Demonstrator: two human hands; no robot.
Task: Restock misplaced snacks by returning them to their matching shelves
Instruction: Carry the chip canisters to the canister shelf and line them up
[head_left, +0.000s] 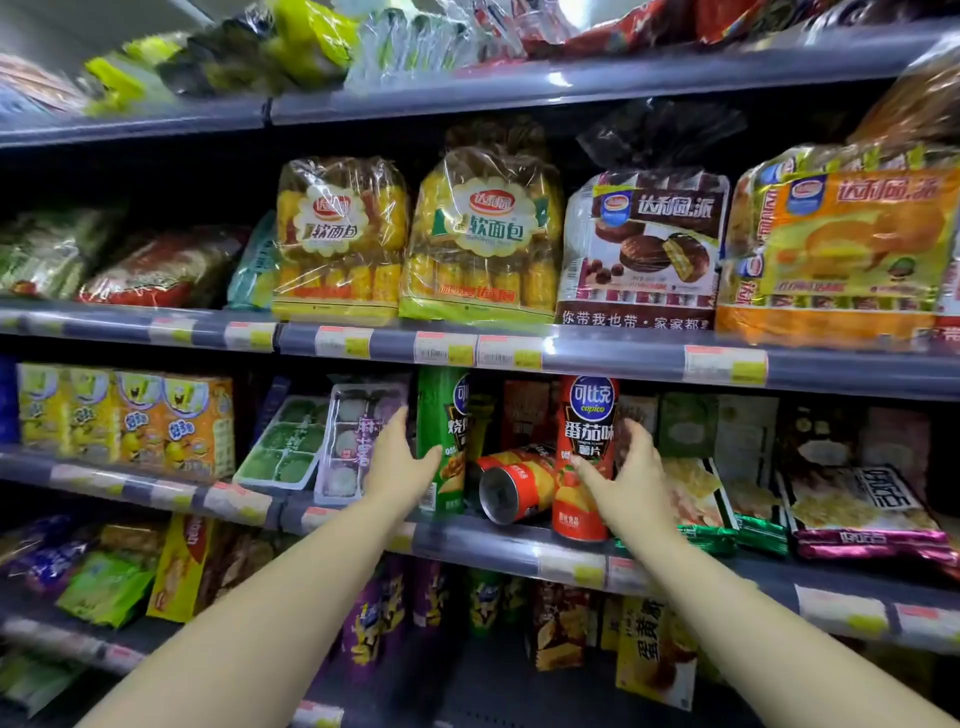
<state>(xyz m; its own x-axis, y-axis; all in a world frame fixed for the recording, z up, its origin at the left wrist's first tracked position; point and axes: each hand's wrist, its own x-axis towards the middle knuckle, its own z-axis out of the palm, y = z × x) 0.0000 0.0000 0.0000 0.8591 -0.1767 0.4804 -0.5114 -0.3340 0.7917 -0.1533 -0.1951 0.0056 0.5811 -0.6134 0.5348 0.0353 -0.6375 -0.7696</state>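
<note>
Two tall chip cans stand on the middle shelf (498, 545). My left hand (397, 462) is beside the green can (441, 415), fingers straight along its left side and thumb touching its front. My right hand (631, 470) holds the red tomato-flavour can (589, 415) at the shelf's front lip, thumb across its front and fingers round its right side. Between the two cans a third red and yellow can (511, 483) lies on its side, its metal bottom facing me.
Mochi trays (311, 441) sit left of the green can and yellow-orange boxes (156, 421) further left. Flat snack packs (857, 504) lie to the right. Bagged bread and pies (483, 234) fill the shelf above; more cans and packets (374, 623) stand on the shelf below.
</note>
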